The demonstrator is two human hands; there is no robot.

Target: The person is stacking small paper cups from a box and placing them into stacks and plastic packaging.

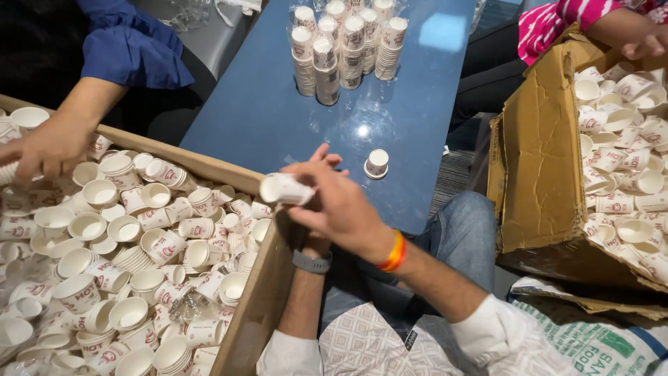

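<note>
Centrally, a blue desk (278, 104) with a glossy top runs from the upper middle of the view down toward the wearer's lap. To its left lies a wide, shallow cardboard box (250, 306) heaped with small white paper cups (125, 230) printed in red, some loose and some nested. To the right, a second cardboard box (536, 160), tilted with its torn side wall facing inward, holds more of the same cups. At the far end of the desk stands a cluster of cup stacks (344, 45), upright, touching one another and wrapped in clear film. A co-worker's hand (45, 146), from a blue sleeve, rests among the cups at the far left edge of the shallow box; another person's hand (643, 42), from a pink patterned sleeve, reaches over the far corner of the right box. The wearer's two hands meet above the near edge of the desk: the right hand (344, 209), with an orange and red band at the wrist, and the left hand (323, 163), largely hidden behind it above a grey wristband, are both closed around a short stack of cups (285, 189) held sideways, just over the corner of the shallow box. A single cup (377, 163) sits upside down on the desk just beside the hands.
</note>
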